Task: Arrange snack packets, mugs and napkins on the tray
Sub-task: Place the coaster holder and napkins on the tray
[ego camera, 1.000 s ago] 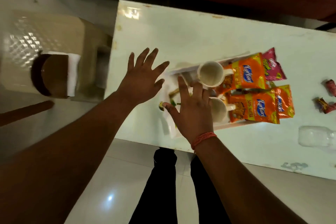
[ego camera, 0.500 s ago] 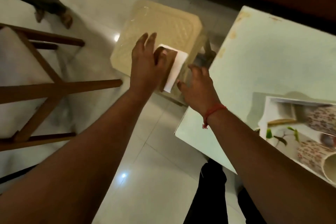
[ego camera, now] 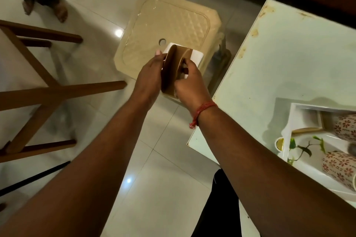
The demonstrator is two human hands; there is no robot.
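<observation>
1. Both of your hands are closed on the wooden napkin holder (ego camera: 173, 71): the left hand (ego camera: 152, 75) presses flat against its outer arched panel, fingertip showing above the rim, and the right hand (ego camera: 189, 82) wraps the near panel, with thumb and fingers curled over its edge.
2. Between the panels sit the white napkins (ego camera: 196, 56), poking out on the far side, away from your palms. Whether they are packed tight or loose cannot be told.
3. You hold the holder at the near corner of the cream plastic stool (ego camera: 165, 25); whether its base touches the seat or has cleared it is hidden by your hands.
4. Its long axis runs away from you and slightly right, so the panels stand upright, squeezed from both sides.
5. Your target, the white tray (ego camera: 296, 107), lies well to the right on the pale table (ego camera: 289, 59), with two patterned mugs (ego camera: 339, 171) already lying in it.
6. Your right hand is the nearer to it. My judgement: carry the holder rightward over the table edge, keeping it upright so the napkins do not slide out.
</observation>
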